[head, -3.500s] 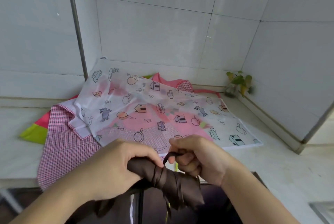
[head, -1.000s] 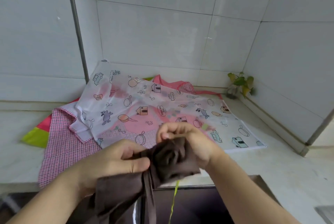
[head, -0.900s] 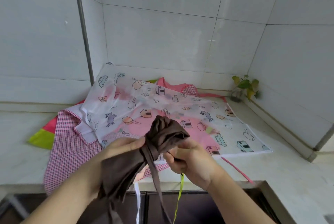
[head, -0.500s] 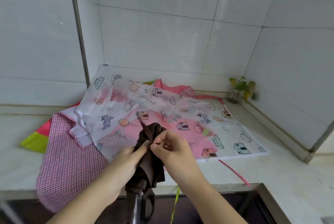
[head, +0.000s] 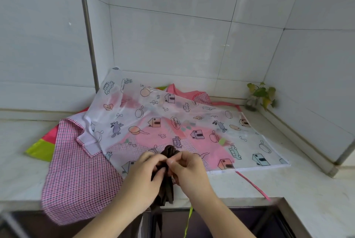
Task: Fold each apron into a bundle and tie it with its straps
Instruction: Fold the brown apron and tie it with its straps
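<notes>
Brown, crumpled apron bundle (head: 167,163) — both hands' fingers pinch it, left hand (head: 143,177) and right hand (head: 189,170) — above sheer printed apron (head: 172,120).

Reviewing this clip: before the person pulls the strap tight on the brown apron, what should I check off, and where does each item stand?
1. Left hand grips the rolled brown fabric apron bundle: ok.
2. Right hand fingers pinch at the bundle's top: ok.
3. Knot already closed: cannot tell, the hands cover it.
4. Loose brown strap ends hang free below the counter edge: ok.
5. Bundle kept apart from the translucent white cartoon-print apron spread on the white stone counter: cannot tell.
6. Thin pink strap lies clear of the hands: ok.
</notes>
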Action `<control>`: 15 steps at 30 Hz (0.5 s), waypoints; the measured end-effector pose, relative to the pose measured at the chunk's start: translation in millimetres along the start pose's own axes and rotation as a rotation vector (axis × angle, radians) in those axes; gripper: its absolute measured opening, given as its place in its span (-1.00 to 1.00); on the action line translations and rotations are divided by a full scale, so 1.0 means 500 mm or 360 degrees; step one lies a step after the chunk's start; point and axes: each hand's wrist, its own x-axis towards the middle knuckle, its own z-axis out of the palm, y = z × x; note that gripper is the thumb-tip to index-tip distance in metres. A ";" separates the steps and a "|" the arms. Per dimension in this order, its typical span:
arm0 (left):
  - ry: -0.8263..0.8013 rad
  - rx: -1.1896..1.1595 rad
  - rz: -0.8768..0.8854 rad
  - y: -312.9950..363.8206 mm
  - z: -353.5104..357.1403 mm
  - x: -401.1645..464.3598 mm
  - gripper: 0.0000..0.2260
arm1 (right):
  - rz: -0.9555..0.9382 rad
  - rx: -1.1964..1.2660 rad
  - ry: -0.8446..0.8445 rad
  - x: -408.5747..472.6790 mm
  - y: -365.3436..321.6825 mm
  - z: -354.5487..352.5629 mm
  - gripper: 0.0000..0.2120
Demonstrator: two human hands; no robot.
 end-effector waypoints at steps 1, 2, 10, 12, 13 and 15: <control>-0.0065 0.0045 0.0016 0.003 0.003 -0.002 -0.86 | -0.0041 -0.0124 0.0033 0.002 0.005 -0.006 -0.87; -0.0076 0.0126 0.0054 0.005 0.006 0.001 -0.85 | -0.0076 -0.0236 0.0063 0.003 0.008 -0.012 -0.87; 0.0001 0.0258 0.0108 -0.020 0.002 0.034 -0.84 | -0.0171 -0.0295 0.0007 0.004 -0.027 -0.051 -0.84; 0.0066 0.0275 0.0111 -0.020 -0.002 0.040 -0.84 | -0.0215 -0.0167 -0.0092 0.008 -0.044 -0.051 -0.85; 0.0095 0.0284 0.0094 -0.019 -0.005 0.041 -0.83 | -0.0251 -0.0104 -0.0115 0.010 -0.054 -0.051 -0.85; 0.0143 0.0255 0.0034 -0.015 -0.007 0.042 -0.83 | -0.0337 0.0037 -0.0112 0.013 -0.076 -0.056 -0.83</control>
